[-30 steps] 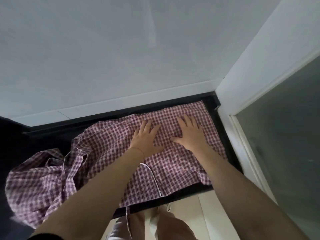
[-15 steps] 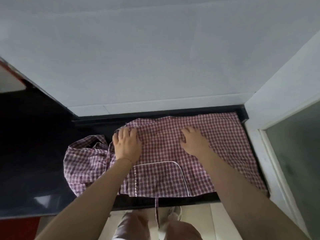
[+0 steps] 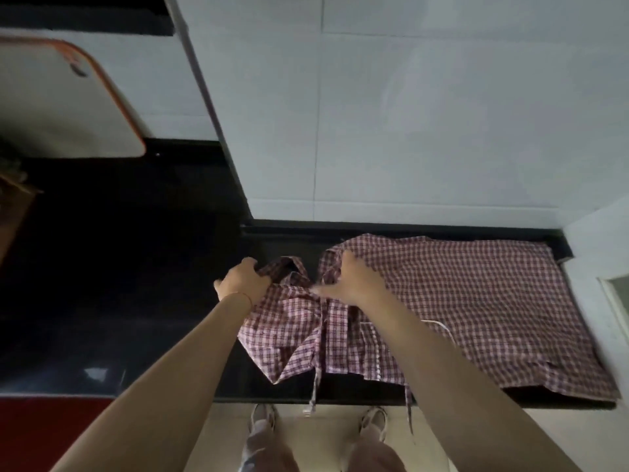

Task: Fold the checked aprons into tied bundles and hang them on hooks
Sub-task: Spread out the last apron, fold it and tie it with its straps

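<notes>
Both hands working a checked apron on the black counter

Her shoes point(image 3: 373, 420) stand below the counter point(image 3: 170, 301); the apron point(image 3: 476, 301) lies spread there, ties dangling off the edge. Left hand point(image 3: 242, 279) grips bunched cloth; right hand point(image 3: 354, 281) rests on it, its grip blurred. Cutting board point(image 3: 68, 107) beyond.

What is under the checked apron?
The checked apron lies on a black counter, which shows along its left, back and front edges. Two ties dangle over the front edge. Whatever may lie beneath the cloth itself is covered, so I cannot tell.
</notes>
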{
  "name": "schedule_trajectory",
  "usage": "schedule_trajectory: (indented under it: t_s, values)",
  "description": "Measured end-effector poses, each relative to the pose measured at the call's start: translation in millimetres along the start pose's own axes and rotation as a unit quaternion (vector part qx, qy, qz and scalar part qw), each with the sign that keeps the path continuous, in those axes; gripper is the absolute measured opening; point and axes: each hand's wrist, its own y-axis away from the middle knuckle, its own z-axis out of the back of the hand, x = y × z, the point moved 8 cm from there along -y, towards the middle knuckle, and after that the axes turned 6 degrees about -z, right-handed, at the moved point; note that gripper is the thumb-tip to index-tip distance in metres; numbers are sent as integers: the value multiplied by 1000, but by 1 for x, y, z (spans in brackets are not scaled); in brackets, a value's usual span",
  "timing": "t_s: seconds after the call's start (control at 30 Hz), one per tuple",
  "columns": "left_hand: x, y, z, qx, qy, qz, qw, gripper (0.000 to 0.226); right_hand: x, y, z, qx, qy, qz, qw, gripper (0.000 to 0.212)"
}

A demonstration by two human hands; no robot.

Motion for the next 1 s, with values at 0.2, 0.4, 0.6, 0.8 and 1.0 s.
schedule_trajectory:
  t_s: [0.2, 0.4, 0.6, 0.8, 1.0]
  values:
    - [28, -4, 19, 33, 94, -53, 994, 10, -14, 10, 15, -154, 23, -115, 981, 38]
    - [53, 5, 45, 7, -100, -72, 992, 18, -1, 31, 29, -287, 115, -116, 944, 43]
    - [29, 12, 19, 57, -115, -203, 971, 27, 79, 45, -9, -205, 10, 118, 972, 6]
    - [35, 11, 20, 90, -232, -172, 953, 28, 75, 45, -71, 38, 203, 98, 974, 21]
    - [70, 2, 49, 78, -181, -8, 980, 35, 30, 33, -47, -31, 313, -25, 949, 12]
